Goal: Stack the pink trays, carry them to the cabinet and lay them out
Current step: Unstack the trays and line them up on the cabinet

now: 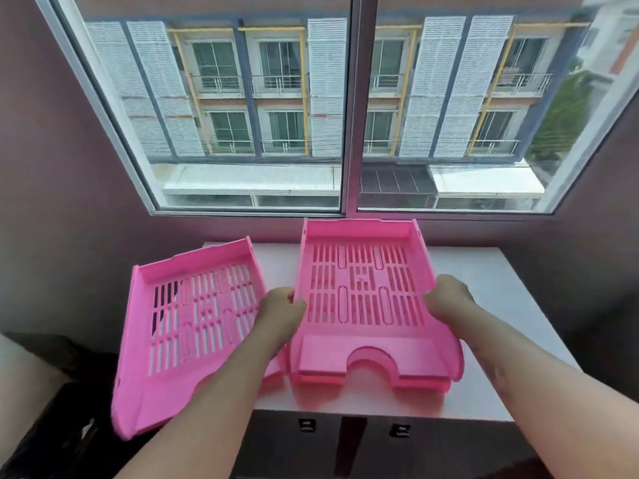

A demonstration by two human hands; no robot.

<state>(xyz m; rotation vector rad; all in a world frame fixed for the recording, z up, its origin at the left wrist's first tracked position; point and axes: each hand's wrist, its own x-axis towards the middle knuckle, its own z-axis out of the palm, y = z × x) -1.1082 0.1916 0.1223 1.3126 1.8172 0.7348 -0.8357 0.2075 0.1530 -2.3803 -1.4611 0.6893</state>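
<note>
Both hands are gripping the right tray [363, 295]: left hand [280, 304] is clamped on its left wall, right hand [447, 295] on its right wall, likely for level control during placement. This tray is sitting on the cabinet top [491, 305], apparently over another tray showing beneath its front edge. Left of it, the left tray [193, 326] is lying angled, overhanging the cabinet's left edge. No brand, label or legible writing is showing.
</note>
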